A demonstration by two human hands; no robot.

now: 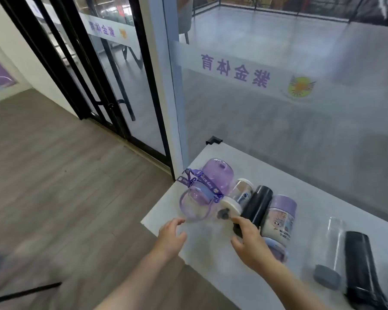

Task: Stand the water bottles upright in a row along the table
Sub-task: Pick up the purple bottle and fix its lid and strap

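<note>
Right, all bottles lie flat on the table (pixel 305 193), none stood up yet. Purple strap bottle (pixel 207 186) sits just beyond the left hand (pixel 170 238), long axis running away from it. Both grips spread, holding nothing; right hand (pixel 248 240) hovers over the black flask (pixel 254 206).

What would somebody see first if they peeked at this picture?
Probably the big purple bottle with its "Nice day" strap, lying on its side at the table's left end. Beside it more bottles lie in a row, including a black bottle and a purple-capped cartoon bottle. Two bare hands reach in from below: the left hand open near the purple one, the right hand over the black bottle's near end.
</note>
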